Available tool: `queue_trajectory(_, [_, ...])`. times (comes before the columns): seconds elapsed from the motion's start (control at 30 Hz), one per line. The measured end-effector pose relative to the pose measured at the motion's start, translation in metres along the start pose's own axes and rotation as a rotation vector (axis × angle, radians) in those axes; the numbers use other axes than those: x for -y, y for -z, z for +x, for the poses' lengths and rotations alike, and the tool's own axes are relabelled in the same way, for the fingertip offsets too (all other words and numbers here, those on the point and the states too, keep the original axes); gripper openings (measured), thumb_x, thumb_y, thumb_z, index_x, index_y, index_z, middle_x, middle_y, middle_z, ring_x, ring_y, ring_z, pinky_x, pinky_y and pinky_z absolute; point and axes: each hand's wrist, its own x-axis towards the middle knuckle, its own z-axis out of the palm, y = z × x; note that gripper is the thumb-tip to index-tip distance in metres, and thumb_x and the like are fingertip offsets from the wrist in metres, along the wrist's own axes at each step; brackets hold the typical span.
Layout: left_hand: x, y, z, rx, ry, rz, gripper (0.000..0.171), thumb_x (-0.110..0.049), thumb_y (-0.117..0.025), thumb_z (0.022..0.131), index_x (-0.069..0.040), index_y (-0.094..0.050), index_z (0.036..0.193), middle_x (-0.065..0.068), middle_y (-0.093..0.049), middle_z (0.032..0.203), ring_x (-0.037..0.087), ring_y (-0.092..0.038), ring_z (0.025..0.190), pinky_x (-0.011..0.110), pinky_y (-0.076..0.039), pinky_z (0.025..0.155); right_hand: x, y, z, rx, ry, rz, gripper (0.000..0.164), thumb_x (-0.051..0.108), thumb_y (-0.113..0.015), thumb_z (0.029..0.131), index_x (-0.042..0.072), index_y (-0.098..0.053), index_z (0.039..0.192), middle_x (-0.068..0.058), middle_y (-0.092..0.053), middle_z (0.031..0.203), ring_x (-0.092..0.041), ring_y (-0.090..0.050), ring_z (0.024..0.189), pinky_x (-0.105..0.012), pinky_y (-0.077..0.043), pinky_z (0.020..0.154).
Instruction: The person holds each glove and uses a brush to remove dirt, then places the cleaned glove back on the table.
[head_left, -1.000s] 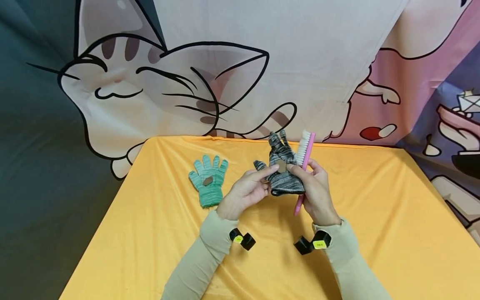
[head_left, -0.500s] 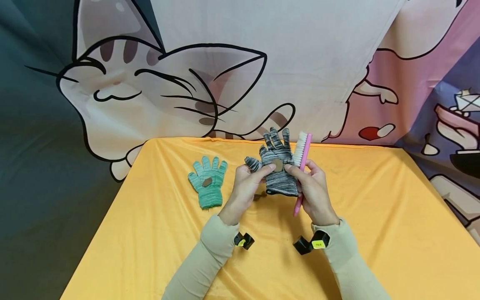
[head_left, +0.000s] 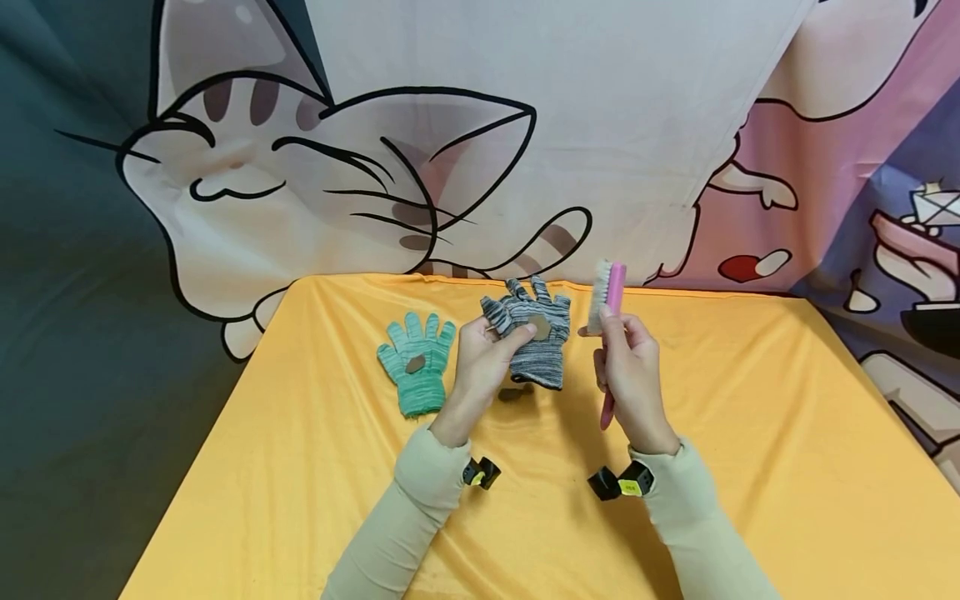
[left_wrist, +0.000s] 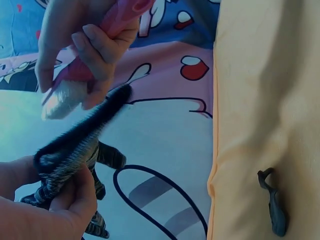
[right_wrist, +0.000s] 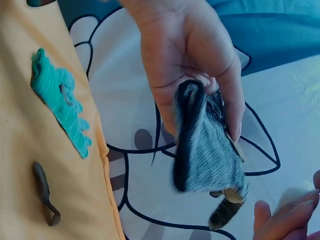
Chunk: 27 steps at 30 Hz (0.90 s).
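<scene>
In the head view my left hand pinches a black-and-grey knitted glove above the table, its thumb on a brown patch on the glove. The glove's fingers point away from me and its cuff faces me. To the right, my right hand grips a pink-handled brush upright, white bristles facing left toward the glove but apart from it. The left wrist view shows the brush's bristles near the glove's cuff. In the right wrist view the cuff's opening is visible.
A green knitted glove with a brown patch lies flat on the yellow-covered table, left of my hands. Below the held glove lies a small dark curved piece, its kind unclear. A cartoon-print cloth hangs behind the table.
My right hand has let go of the striped glove and moved slightly right, still gripping the brush, which now stands more upright. My left hand has carried the glove a little left.
</scene>
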Motion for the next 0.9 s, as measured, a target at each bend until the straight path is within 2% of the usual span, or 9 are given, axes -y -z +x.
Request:
queue_trajectory(0.1, [-0.001,0.000,-0.001,-0.010,-0.002,0.087,0.034,-0.011,-0.068,0.082,-0.009,-0.040,0.063,-0.002,-0.021,0.051,0.012,-0.020,0.044,0.024,-0.024,0.043,0.001,-0.002,-0.003,0.012,0.028,-0.085,0.043,0.045,-0.050,0.090,0.004,-0.053,0.100,-0.006,-0.061,0.074,-0.012,-0.033,0.035,-0.031,-0.027,0.027])
queue_trajectory(0.23, [-0.002,0.000,-0.001,0.003,0.002,0.128,0.025,-0.012,-0.068,0.083,-0.007,-0.050,0.066,-0.002,-0.023,0.049,0.012,-0.021,0.043,0.025,-0.024,0.043,0.009,-0.006,-0.009,0.062,0.057,-0.161,0.039,0.041,-0.052,0.091,0.006,-0.049,0.108,-0.010,-0.063,0.071,-0.011,-0.033,0.031,-0.037,-0.027,0.023])
queue_trajectory(0.33, [-0.001,-0.001,-0.001,0.005,0.012,0.132,0.013,-0.011,-0.068,0.082,-0.003,-0.060,0.075,-0.001,-0.034,0.050,0.011,-0.029,0.044,0.025,-0.028,0.044,0.015,-0.010,-0.015,0.083,0.112,-0.210,0.034,0.035,-0.051,0.093,0.007,-0.046,0.112,-0.013,-0.063,0.072,-0.010,-0.033,0.031,-0.038,-0.027,0.022])
queue_trajectory(0.4, [-0.001,-0.002,-0.002,0.003,0.019,0.122,0.012,-0.010,-0.069,0.081,0.001,-0.063,0.081,0.000,-0.048,0.054,0.010,-0.042,0.047,0.023,-0.037,0.045,0.015,-0.012,-0.016,0.082,0.154,-0.250,0.032,0.031,-0.052,0.093,0.006,-0.046,0.112,-0.014,-0.061,0.069,-0.010,-0.034,0.034,-0.033,-0.027,0.024])
queue_trajectory(0.47, [-0.001,-0.003,-0.002,0.001,0.034,0.091,0.016,-0.009,-0.069,0.080,0.003,-0.065,0.090,0.006,-0.062,0.067,0.012,-0.056,0.057,0.025,-0.048,0.053,0.011,-0.013,-0.015,0.072,0.178,-0.301,0.031,0.032,-0.055,0.092,0.008,-0.049,0.111,-0.011,-0.060,0.066,-0.010,-0.042,0.038,-0.030,-0.031,0.027])
queue_trajectory(0.53, [-0.002,-0.004,-0.003,-0.002,0.046,0.060,0.023,-0.008,-0.070,0.080,0.004,-0.064,0.098,0.013,-0.068,0.083,0.018,-0.065,0.071,0.030,-0.054,0.064,0.004,-0.014,-0.013,0.065,0.208,-0.359,0.031,0.033,-0.059,0.089,0.010,-0.051,0.110,-0.011,-0.061,0.064,-0.011,-0.049,0.044,-0.028,-0.035,0.032])
queue_trajectory(0.63, [-0.003,-0.005,-0.003,-0.011,0.062,0.033,0.027,-0.007,-0.069,0.080,0.005,-0.062,0.103,0.020,-0.068,0.092,0.025,-0.067,0.080,0.034,-0.055,0.069,-0.005,-0.014,-0.010,0.060,0.261,-0.450,0.034,0.037,-0.061,0.087,0.012,-0.053,0.109,-0.011,-0.063,0.064,-0.014,-0.057,0.052,-0.027,-0.040,0.038])
queue_trajectory(0.73, [-0.005,-0.006,-0.004,-0.021,0.051,0.034,0.028,-0.005,-0.068,0.081,0.006,-0.061,0.106,0.023,-0.067,0.094,0.028,-0.067,0.083,0.035,-0.054,0.071,-0.010,-0.014,-0.009,0.063,0.301,-0.522,0.038,0.041,-0.060,0.086,0.012,-0.052,0.109,-0.009,-0.063,0.063,-0.015,-0.057,0.051,-0.028,-0.041,0.039])
queue_trajectory(0.9, [-0.017,-0.008,-0.008,-0.063,0.024,0.040,0.028,-0.001,-0.067,0.081,0.010,-0.060,0.106,0.025,-0.066,0.096,0.027,-0.067,0.083,0.034,-0.054,0.071,-0.009,-0.015,-0.011,0.075,0.303,-0.562,0.039,0.043,-0.060,0.086,0.012,-0.052,0.107,-0.008,-0.064,0.064,-0.013,-0.058,0.051,-0.028,-0.042,0.039])
